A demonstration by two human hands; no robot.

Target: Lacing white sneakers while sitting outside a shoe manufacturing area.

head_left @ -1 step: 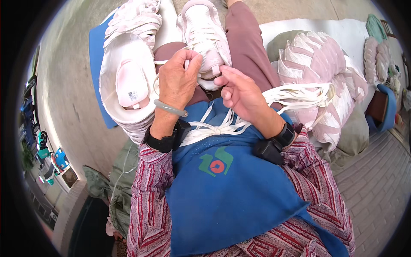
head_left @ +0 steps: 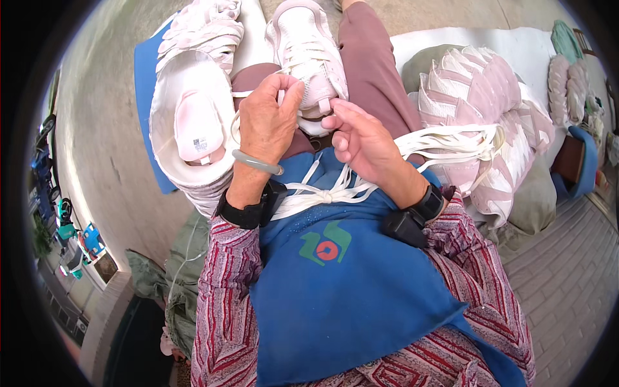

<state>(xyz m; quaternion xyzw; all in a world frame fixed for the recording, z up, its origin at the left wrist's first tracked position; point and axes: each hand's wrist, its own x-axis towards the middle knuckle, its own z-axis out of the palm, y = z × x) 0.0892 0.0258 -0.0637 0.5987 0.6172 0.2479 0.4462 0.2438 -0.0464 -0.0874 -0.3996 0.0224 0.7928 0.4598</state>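
A pink and white sneaker (head_left: 303, 32) rests between my knees, with a pull tab near its lower end and white laces across its upper. My left hand (head_left: 271, 116), with a pale bangle on its wrist, is closed in a pinch on a white shoelace (head_left: 242, 94) over the shoe's left side. The lace leaves the fist leftward and another length loops below it. Close to the pull tab, my right hand (head_left: 364, 138) has loosely bent fingers held apart, and no object shows in them. Its index fingertip is at the shoe's edge.
White laces (head_left: 451, 142) spread behind my right wrist, with a knotted part on my blue apron (head_left: 322, 271). Nested pink-white shoe uppers (head_left: 471, 97) lie at right. At left is a white stack (head_left: 171, 155) with a pink insole (head_left: 198, 126) inside. A blue chair (head_left: 580, 161) stands far right.
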